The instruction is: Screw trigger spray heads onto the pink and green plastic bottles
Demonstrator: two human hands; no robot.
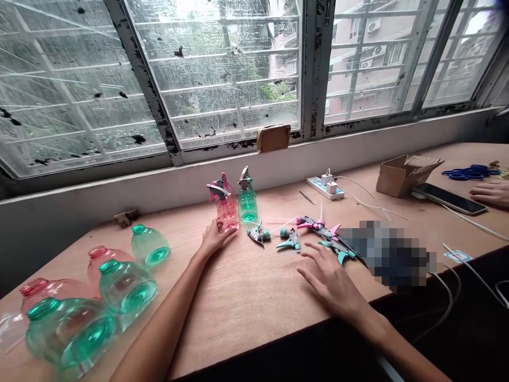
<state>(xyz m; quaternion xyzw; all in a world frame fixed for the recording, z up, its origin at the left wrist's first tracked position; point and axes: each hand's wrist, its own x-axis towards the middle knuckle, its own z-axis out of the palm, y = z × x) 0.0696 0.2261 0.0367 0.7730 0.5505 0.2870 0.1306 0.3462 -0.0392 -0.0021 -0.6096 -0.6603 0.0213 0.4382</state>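
My left hand (217,236) is curled around the lower part of a pink spray bottle (228,212), which stands upright with its pink and grey trigger head on. Right beside it stands a green spray bottle (248,204), also with its head fitted. My right hand (324,270), fingers spread and holding nothing, hovers over the table near loose trigger heads. Closest to it are a teal and grey trigger head (291,240) and a pink and grey one (318,225). Another teal head (259,233) lies nearer the bottles.
Headless green bottles (129,289) and pink bottles (59,292) lie at the left. Along the back is a power strip (324,188). A cardboard box (401,178), a phone (451,199), blue scissors (471,172) and another person's hand (491,192) are at the right, with cables trailing.
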